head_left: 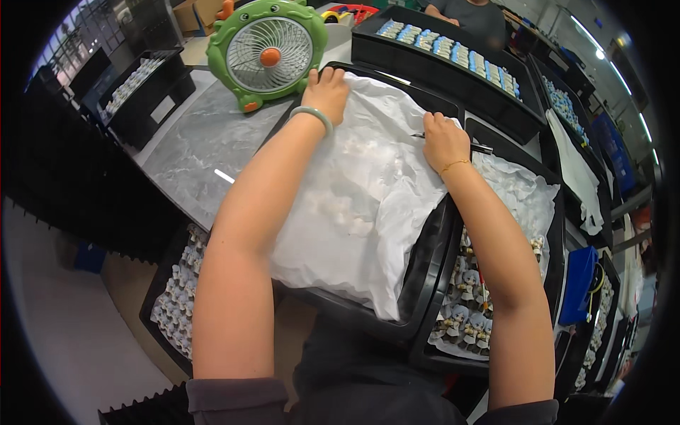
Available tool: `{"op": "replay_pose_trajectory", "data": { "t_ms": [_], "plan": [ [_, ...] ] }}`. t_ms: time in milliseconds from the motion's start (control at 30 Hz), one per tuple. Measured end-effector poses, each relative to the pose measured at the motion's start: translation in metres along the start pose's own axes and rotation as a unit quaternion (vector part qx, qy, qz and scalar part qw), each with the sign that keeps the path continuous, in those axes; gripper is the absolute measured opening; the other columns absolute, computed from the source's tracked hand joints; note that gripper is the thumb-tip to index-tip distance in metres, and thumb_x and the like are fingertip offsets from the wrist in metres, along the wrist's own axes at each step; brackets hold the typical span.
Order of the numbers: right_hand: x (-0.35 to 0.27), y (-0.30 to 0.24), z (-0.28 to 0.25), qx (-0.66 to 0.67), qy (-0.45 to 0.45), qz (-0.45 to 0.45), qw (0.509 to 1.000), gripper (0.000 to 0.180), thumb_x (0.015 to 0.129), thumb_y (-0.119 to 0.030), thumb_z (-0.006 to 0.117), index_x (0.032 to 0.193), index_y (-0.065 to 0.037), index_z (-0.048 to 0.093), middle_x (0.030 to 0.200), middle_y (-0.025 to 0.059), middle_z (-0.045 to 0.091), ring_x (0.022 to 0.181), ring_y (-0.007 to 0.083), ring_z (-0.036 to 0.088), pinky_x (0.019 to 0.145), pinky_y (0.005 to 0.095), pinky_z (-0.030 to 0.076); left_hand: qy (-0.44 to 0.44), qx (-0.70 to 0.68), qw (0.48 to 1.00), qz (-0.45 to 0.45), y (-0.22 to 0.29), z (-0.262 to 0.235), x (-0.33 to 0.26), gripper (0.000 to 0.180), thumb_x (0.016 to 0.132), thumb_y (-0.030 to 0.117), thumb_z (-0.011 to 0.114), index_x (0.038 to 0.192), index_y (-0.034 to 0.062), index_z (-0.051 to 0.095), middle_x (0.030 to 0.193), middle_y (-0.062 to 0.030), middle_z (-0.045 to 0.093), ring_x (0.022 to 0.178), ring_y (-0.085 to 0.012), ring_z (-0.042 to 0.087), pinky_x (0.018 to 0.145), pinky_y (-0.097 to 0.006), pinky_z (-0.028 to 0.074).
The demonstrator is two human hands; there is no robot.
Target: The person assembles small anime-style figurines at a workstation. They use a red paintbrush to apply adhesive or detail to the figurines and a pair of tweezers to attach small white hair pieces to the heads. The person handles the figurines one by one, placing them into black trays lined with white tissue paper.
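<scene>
A thin, wrinkled white sheet (333,234) covers the black tray (418,312) in front of me, and pale lumps show faintly through it. At the far left corner of that tray, my left hand (326,98) has its fingers closed on the sheet's edge. My right hand (446,145) pinches the sheet near the tray's far right side. A slim black pen-like tool (482,149) sticks out on both sides of the right hand. It seems to be held in the palm, which is hidden.
A green animal-shaped fan (269,53) stands beyond my left hand on the grey marbled table (191,138). To the right, another black tray (425,347) holds small figurines (467,283) partly under white sheeting. Black bins (453,85) line the back; a person (471,21) stands behind them.
</scene>
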State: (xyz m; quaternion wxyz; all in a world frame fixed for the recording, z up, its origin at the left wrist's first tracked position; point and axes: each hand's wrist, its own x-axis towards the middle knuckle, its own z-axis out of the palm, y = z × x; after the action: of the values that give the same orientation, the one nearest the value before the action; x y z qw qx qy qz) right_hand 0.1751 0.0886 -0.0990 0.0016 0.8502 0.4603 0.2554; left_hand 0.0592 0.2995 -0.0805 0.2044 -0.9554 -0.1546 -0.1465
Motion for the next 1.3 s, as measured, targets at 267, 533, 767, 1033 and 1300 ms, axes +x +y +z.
{"op": "replay_pose_trajectory", "data": {
  "t_ms": [267,533,767,1033,1300],
  "plan": [
    [0.010,-0.008,0.007,-0.044,-0.001,-0.077,0.996,0.011,0.071,-0.010,0.057,0.081,-0.009,0.058,0.085,0.0027,0.053,0.087,0.0169,0.052,0.062,0.0271,0.051,0.070,0.008,0.997,-0.026,0.014,0.025,-0.007,0.040,0.073,0.019,0.053,0.111,0.0057,0.052,0.127,-0.0097,0.036,0.124,-0.0268,0.026,0.104,-0.051,0.009],
    [0.024,-0.009,0.015,-0.045,-0.020,-0.041,0.998,0.010,0.074,-0.012,0.055,0.081,-0.008,0.063,0.086,0.0041,0.058,0.081,0.0190,0.057,0.063,0.0289,0.050,-0.193,-0.268,0.942,-0.058,0.036,0.025,-0.013,0.085,0.067,0.064,0.057,0.137,0.0275,0.026,0.145,-0.0156,0.012,0.133,-0.0392,0.005,0.106,-0.048,0.012],
    [0.031,-0.005,-0.001,-0.065,-0.248,-0.006,0.967,0.014,0.075,-0.013,0.054,0.078,-0.008,0.067,0.088,0.0082,0.063,0.084,0.0202,0.061,0.065,0.0313,0.050,-0.215,-0.283,0.935,-0.013,0.010,0.038,-0.007,0.091,0.063,0.068,0.057,0.137,0.0262,0.026,0.143,-0.0205,0.011,0.131,-0.0446,0.006,0.106,-0.047,0.012],
    [-0.004,-0.028,-0.097,0.158,-0.200,-0.114,0.960,0.017,0.068,-0.019,0.060,0.079,-0.006,0.062,0.084,0.0110,0.060,0.081,0.0280,0.060,0.068,0.0385,0.049,-0.205,-0.266,0.942,-0.017,0.007,0.042,-0.008,0.093,0.061,0.071,0.056,0.137,0.0258,0.028,0.143,-0.0201,0.013,0.131,-0.0437,0.008,0.107,-0.046,0.013],
    [-0.082,-0.052,-0.165,0.215,-0.197,-0.248,0.924,0.008,0.069,-0.006,0.055,0.077,-0.005,0.056,0.081,0.0100,0.059,0.078,0.0266,0.060,0.061,0.0358,0.049,-0.243,-0.189,0.951,0.020,0.000,0.032,-0.006,0.090,0.066,0.072,0.048,0.139,0.0266,0.021,0.144,-0.0184,0.011,0.134,-0.0349,0.007,0.108,-0.043,0.009]
  ]
}}
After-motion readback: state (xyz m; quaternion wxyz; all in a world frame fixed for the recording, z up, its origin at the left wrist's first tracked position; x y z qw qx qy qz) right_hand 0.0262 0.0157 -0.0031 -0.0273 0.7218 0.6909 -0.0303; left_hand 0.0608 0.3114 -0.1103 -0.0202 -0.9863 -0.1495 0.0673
